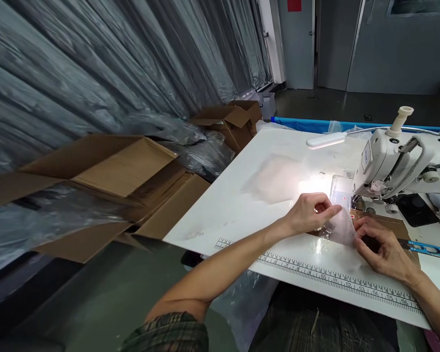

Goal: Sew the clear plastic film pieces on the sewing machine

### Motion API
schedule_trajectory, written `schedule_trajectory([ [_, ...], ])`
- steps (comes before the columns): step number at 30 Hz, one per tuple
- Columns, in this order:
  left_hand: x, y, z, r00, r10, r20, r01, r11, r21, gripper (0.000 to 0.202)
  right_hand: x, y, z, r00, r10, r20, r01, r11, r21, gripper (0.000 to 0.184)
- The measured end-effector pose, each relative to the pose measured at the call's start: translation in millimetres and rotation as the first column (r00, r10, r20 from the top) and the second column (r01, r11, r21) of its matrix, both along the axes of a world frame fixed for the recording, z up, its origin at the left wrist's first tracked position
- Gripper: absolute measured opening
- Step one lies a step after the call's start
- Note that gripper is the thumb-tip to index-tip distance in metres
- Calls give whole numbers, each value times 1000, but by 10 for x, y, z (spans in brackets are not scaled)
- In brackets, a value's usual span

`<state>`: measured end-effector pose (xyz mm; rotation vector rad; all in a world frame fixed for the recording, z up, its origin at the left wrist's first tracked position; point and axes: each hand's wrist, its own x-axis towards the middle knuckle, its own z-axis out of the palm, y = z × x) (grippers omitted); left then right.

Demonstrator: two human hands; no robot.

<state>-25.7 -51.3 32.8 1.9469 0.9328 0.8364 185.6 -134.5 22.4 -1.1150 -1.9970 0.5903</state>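
Observation:
A small piece of sheer white fabric (pixel 341 226) is stretched between my two hands, just in front of the sewing machine's needle area. My left hand (pixel 311 213) pinches its upper left edge between thumb and fingers. At its right edge, my right hand (pixel 385 249) grips it with thumb and fingertips closed. The white sewing machine (pixel 392 161) stands right behind, and the fabric hides part of the bed. Blue-handled thread snips (pixel 425 248) lie to the right of my right hand. A pale pile of sheer fabric (pixel 275 178) rests on the table to the left.
A ruler scale (pixel 319 275) runs along the front of the white table (pixel 205 230). A white lamp (pixel 326 140) lights the sewing spot. Open cardboard boxes (pixel 124 166) with clear plastic stand to the left. A dark phone-like slab (pixel 417 210) lies beneath the machine arm.

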Motion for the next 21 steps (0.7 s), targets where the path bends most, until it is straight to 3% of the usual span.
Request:
schedule_trajectory([
  [2,34,-73,-17,995,-95,31,100,970,-221,45,-24,-5,7,1000,-1,-8,1,1000,4,22],
  [5,86,-125,-90,968,-135,214,235,791,-564,62,-53,-29,27,997,67,-38,-67,998,-18,20],
  [7,101,-113,-137,931,-119,345,328,689,-647,69,-34,-40,28,984,147,-101,-154,986,-61,20],
  [9,87,-77,-153,901,-98,423,384,636,-670,66,28,-30,3,965,108,-237,-136,985,-107,26],
  [12,35,-16,-99,894,-44,445,380,600,-704,50,155,17,-79,888,-175,-426,119,981,-154,33],
  [14,10,4,-34,903,-27,428,360,592,-721,40,201,46,-131,850,-297,-436,234,953,-194,30],
  [16,8,-3,21,908,-28,417,354,582,-732,39,188,57,-151,873,-301,-385,207,941,-267,30],
  [21,66,-71,40,904,-107,414,394,586,-708,42,24,32,-90,943,-47,-331,-101,903,-417,74],
])
